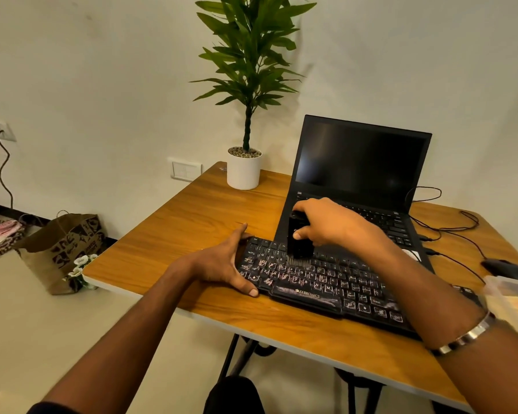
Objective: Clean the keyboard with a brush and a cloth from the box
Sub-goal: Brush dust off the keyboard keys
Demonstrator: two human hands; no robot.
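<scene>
On the wooden counter (192,216) lies a black keyboard (326,288), just in front of an open laptop (362,162). Of the two hands, the right hand (326,221) grips a black brush (298,237) upright, its bristles touching the upper key rows. The left hand (225,261) rests with spread, straight fingers against the keyboard's left end. A clear box (512,297) stands at the right edge. A potted plant (244,168) stands behind.

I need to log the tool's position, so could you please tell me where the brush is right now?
In the head view, the brush is held upright in the right hand, bristles on the upper-left keys of the keyboard, just in front of the laptop.
</scene>
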